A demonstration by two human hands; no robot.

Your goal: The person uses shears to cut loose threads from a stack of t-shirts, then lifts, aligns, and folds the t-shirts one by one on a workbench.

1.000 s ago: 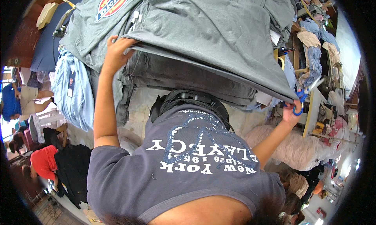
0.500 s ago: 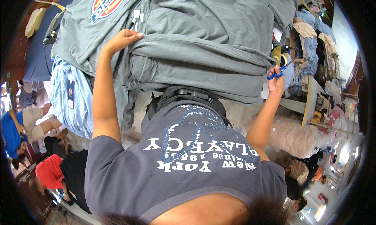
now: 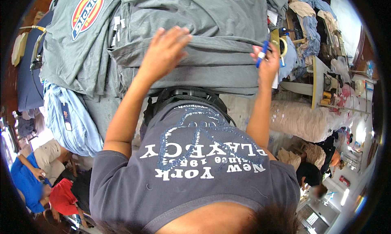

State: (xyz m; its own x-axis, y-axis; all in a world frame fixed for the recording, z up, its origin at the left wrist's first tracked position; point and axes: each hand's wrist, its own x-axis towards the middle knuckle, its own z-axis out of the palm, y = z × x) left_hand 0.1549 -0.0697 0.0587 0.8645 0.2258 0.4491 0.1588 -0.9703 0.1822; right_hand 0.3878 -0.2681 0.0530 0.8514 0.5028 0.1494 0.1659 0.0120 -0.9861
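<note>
Grey shirts lie stacked on the work surface in front of me. The top shirt (image 3: 195, 18) has its near edge turned up in a long fold. My left hand (image 3: 166, 52) is over this fold, fingers stretched out and slightly apart, holding nothing. Whether it touches the cloth I cannot tell. At the fold's right end, my right hand (image 3: 268, 65) is closed round small blue-handled scissors (image 3: 262, 54), tilted upward. Their blades are hard to make out. Several white labels (image 3: 117, 26) show left of the top shirt, next to another grey shirt (image 3: 61, 50) with an oval printed emblem.
A light blue garment (image 3: 71, 124) with a dark hang tag hangs at the left. A yellow roll of tape (image 3: 282, 50) is just right of my right hand. Garments (image 3: 305, 22) are heaped at the far right, and pale bundles (image 3: 301, 120) lie below. Other people sit or stand at lower left and right.
My left hand has let go of the fold's left end and moved right over the cloth. My right hand has turned the scissors. The whole view has shifted.
</note>
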